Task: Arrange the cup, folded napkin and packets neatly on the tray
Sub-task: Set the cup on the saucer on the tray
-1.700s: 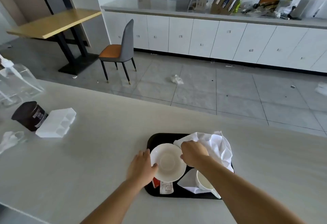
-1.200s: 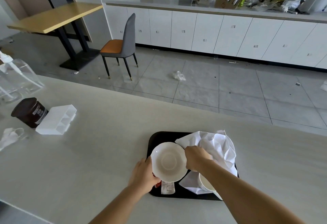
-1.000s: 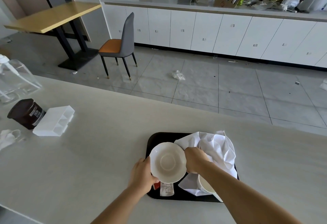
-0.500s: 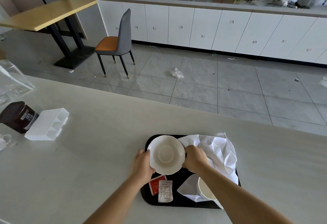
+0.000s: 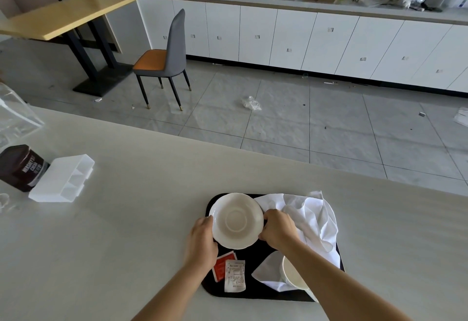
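Note:
A black tray (image 5: 255, 292) lies on the pale counter in front of me. Both hands hold a white saucer (image 5: 236, 220) over the tray's far left corner: my left hand (image 5: 202, 242) grips its left rim, my right hand (image 5: 278, 229) its right rim. A crumpled white napkin (image 5: 314, 219) covers the tray's right side. A white cup (image 5: 295, 273) stands at the near right, partly hidden by my right forearm. A red packet (image 5: 221, 265) and a white packet (image 5: 235, 276) lie at the tray's near left.
At the counter's left stand a dark cocoa tin (image 5: 21, 167), a white compartment box (image 5: 63, 178) and a clear plastic container (image 5: 15, 118). Beyond the counter edge are a tiled floor, a grey chair (image 5: 164, 59) and white cabinets.
Both hands have carried the saucer from the tray's near left to its far left corner. The red and white packets that it covered now show.

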